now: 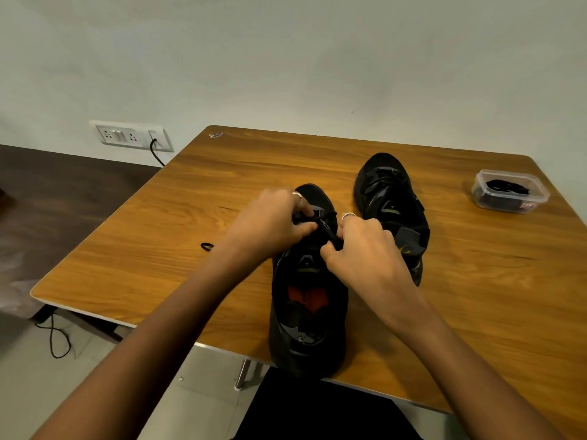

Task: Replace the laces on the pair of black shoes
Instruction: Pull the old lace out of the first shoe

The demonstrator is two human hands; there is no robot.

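Observation:
A black shoe (306, 300) lies on the wooden table (158, 249) right in front of me, heel toward me and overhanging the near edge. My left hand (273, 220) pinches its black lace (327, 225) over the left side of the lacing. My right hand (362, 249) pinches the same lace lower down on the right side. Both hands wear a ring. The second black shoe (392, 211) lies to the right and farther back, untouched.
A clear plastic box (509, 192) holding black laces stands at the table's far right. A small black loop (207, 246) lies on the table left of my left forearm. A wall socket (131, 136) with a plugged cable is at back left.

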